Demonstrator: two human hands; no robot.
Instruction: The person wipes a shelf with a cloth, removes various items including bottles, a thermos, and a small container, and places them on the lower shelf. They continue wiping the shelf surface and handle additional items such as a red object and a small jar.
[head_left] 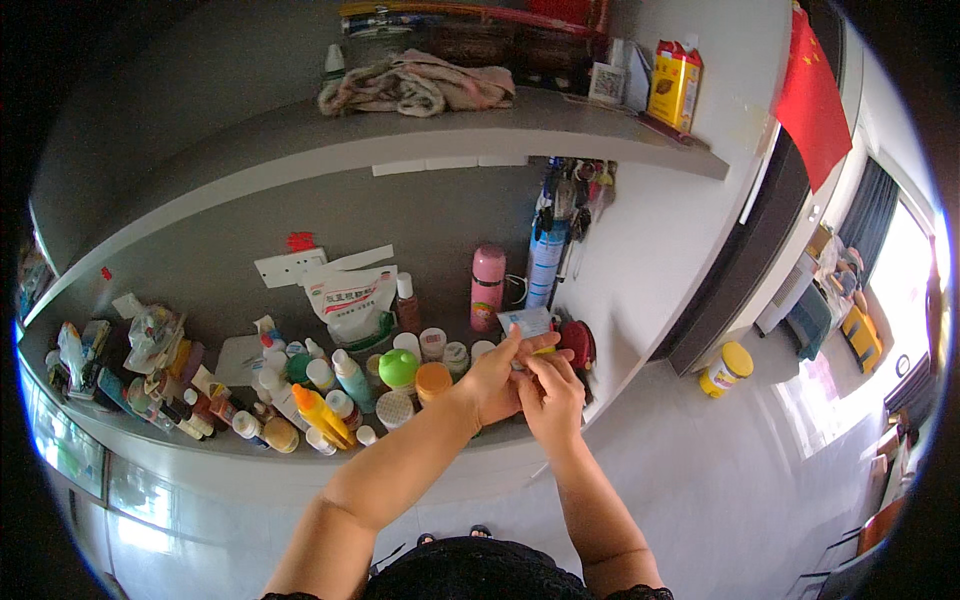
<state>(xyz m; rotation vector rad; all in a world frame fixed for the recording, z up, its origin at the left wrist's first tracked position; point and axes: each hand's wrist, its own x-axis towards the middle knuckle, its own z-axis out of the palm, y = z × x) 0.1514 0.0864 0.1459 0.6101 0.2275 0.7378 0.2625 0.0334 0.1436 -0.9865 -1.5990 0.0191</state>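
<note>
My left hand (493, 380) and my right hand (551, 392) meet over the right part of a cluttered counter (190, 440). Together they hold a small light-blue box (527, 322), the left fingers stretched along its lower edge, the right fingers pinched just under it. A sliver of yellow shows between the fingers; what it is cannot be told. A dark red round thing (577, 341) lies just right of the hands, and a pink flask (487, 286) stands behind them.
Several small bottles and jars crowd the counter: a green-capped jar (399, 369), an orange-lidded jar (433, 381), a yellow squeeze bottle (322, 414), a white pouch (347, 300). An upper shelf carries a crumpled cloth (415, 84) and a yellow carton (674, 85). A yellow-lidded jar (725, 368) stands on the floor.
</note>
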